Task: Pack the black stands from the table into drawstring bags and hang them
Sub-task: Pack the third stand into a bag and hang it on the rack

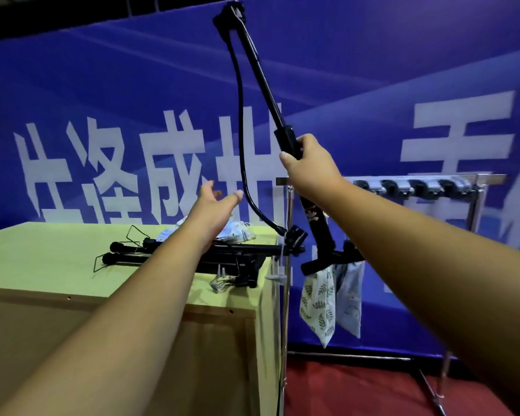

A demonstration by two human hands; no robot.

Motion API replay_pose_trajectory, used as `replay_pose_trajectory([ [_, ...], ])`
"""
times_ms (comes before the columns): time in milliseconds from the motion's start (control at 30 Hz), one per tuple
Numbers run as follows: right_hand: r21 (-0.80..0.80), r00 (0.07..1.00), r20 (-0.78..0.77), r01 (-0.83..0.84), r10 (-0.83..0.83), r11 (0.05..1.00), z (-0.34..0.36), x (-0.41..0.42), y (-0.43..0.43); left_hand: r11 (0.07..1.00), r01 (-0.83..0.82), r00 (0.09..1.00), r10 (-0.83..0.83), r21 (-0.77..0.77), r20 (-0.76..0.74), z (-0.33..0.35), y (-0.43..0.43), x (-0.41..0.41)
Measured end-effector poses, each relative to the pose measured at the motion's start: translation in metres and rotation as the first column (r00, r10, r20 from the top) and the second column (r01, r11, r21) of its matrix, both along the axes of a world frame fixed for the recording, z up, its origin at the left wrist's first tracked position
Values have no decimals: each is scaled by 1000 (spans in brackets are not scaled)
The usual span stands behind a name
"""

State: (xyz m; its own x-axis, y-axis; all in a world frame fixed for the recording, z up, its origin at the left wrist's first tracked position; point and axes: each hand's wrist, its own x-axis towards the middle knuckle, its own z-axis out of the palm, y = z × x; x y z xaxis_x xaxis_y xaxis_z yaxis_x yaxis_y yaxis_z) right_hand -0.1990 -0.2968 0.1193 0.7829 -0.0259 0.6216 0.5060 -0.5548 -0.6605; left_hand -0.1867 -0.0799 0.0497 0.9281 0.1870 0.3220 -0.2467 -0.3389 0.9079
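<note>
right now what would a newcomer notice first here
A long black stand is held up high at centre, its pole gripped by the right hand. Behind hangs a big blue banner with white characters. Lower down, the open left hand reaches over more stands lying on the pale table, and patterned drawstring bags hang at the right.

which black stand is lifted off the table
The stand gripped in the right hand, held upright; the others lie flat on the table.
</note>
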Motion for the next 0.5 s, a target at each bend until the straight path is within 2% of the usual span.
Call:
replay_pose_trajectory([
  [167,130,995,-80,-40,51,991,-30,-22,-16,944,258,966,-246,-205,83,7,-52,-16],
  [267,209,988,-127,-64,92,976,-61,-30,-28,829,300,954,-264,-472,144,5,-88,-36],
  [333,248,975,-191,-60,110,967,-83,-37,-38,768,307,950,-282,-562,134,-3,-101,-41],
  [400,282,959,-257,-40,116,959,-106,-46,-49,790,300,949,-301,-536,87,-21,-109,-42],
  [500,342,944,-317,27,88,939,-143,-54,-62,878,287,957,-283,-383,69,-56,-125,-49],
])
